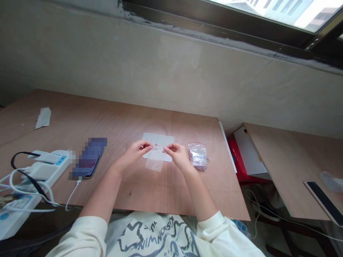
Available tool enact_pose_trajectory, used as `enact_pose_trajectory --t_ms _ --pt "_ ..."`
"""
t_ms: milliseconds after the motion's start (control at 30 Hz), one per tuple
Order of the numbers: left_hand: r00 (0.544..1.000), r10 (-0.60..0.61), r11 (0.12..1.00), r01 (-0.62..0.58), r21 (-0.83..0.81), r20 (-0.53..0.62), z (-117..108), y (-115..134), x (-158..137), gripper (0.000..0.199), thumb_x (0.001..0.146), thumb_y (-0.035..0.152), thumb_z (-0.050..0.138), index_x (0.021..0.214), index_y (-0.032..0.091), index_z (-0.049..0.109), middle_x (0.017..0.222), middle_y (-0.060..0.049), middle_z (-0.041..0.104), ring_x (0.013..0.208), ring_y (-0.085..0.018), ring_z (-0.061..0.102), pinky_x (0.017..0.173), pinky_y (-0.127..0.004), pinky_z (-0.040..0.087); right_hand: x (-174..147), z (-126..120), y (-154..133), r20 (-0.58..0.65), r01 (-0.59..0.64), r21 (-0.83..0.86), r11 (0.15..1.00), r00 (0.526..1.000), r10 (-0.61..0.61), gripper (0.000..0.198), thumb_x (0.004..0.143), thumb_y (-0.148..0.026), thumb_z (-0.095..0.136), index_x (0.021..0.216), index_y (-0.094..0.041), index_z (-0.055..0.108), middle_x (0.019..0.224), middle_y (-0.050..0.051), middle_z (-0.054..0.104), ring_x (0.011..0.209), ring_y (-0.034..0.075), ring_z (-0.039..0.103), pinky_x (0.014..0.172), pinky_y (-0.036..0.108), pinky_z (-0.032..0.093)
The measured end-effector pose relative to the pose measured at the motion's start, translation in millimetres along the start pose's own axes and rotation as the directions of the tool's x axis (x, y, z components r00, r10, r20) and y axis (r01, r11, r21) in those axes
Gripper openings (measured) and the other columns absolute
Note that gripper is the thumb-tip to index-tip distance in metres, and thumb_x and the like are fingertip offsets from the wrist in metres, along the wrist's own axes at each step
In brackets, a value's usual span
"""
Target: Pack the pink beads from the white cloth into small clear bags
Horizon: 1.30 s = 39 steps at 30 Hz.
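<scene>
My left hand [139, 148] and my right hand [175, 152] are both closed in a pinch above a white sheet of paper [167, 140]. A thin clear plastic piece [158, 146] stretches between the fingertips; whether it is a strand or a bag's edge is too small to tell. Just below, a translucent plastic bag [154, 165] overlaps the sheet's near edge. A few tiny red bits [156, 144] show near my left fingertips. Right of my right hand lies a clear zip bag [198, 157] with many small dark red pieces inside.
A phone [89, 159] on a white charging cable [71, 194] lies to the left, beside a power strip [50, 178] crowded with plugs. A torn paper scrap [43, 117] is at the far left. The wooden table [150, 192] meets the wall; another table [292, 157] stands right.
</scene>
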State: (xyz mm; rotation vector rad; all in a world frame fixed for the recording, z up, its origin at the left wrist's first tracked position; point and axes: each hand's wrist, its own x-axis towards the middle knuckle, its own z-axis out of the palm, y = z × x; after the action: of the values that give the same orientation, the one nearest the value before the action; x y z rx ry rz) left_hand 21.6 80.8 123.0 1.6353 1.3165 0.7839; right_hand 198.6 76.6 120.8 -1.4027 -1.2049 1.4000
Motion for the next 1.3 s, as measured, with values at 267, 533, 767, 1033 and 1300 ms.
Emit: enact_pose_trajectory --t_ms 267,533,767,1033,1300 --pt "0.997 0.058 0.986 -0.048 0.159 -0.057 0 -3 5 0.021 0.073 0.032 0.047 0.068 0.015 0.058 0.066 0.0 0.054 0.059 -0.01 0.044 0.055 -0.022 0.034 4 10 -1 -0.115 0.077 -0.197 0.977 0.988 -0.101 0.013 0.064 -0.025 0.054 0.055 -0.015 0.053 0.057 0.001 0.057 0.059 0.013 0.05 0.061 0.026 0.036" --pt "0.993 0.049 0.993 -0.036 0.113 -0.112 6 -14 12 0.02 0.074 0.032 0.046 0.069 0.015 0.055 0.068 0.0 0.054 0.062 -0.011 0.045 0.057 -0.022 0.035 21 13 5 0.002 0.125 -0.116 0.985 0.992 -0.126 0.012 0.065 -0.027 0.054 0.063 -0.015 0.055 0.066 0.003 0.059 0.066 0.014 0.052 0.066 0.026 0.037" --pt "0.999 -0.012 1.0 0.012 -0.008 -0.044 13 -8 15 0.021 0.073 0.035 0.046 0.07 0.016 0.054 0.069 0.001 0.053 0.067 -0.012 0.047 0.061 -0.022 0.037 31 22 11 -0.087 0.127 -0.257 0.958 0.984 -0.154 0.008 0.067 -0.018 0.046 0.059 -0.017 0.047 0.059 0.001 0.053 0.059 0.013 0.048 0.059 0.026 0.035" --pt "0.995 0.039 0.999 -0.039 0.001 -0.095 16 -11 17 0.019 0.073 0.032 0.046 0.066 0.015 0.052 0.067 0.001 0.05 0.064 -0.011 0.044 0.06 -0.022 0.034 26 10 7 0.041 0.058 -0.013 0.998 0.998 -0.057 0.013 0.063 -0.029 0.055 0.062 -0.016 0.053 0.064 0.002 0.057 0.063 0.014 0.051 0.062 0.026 0.038" --pt "0.998 -0.059 0.99 0.06 -0.124 0.012 18 2 6 0.02 0.073 0.035 0.047 0.069 0.016 0.051 0.065 0.003 0.046 0.061 -0.009 0.042 0.055 -0.02 0.033 15 7 15 0.003 0.034 0.183 0.983 0.999 -0.035 0.012 0.058 -0.026 0.058 0.057 -0.017 0.05 0.058 -0.002 0.054 0.055 0.009 0.045 0.057 0.023 0.034"
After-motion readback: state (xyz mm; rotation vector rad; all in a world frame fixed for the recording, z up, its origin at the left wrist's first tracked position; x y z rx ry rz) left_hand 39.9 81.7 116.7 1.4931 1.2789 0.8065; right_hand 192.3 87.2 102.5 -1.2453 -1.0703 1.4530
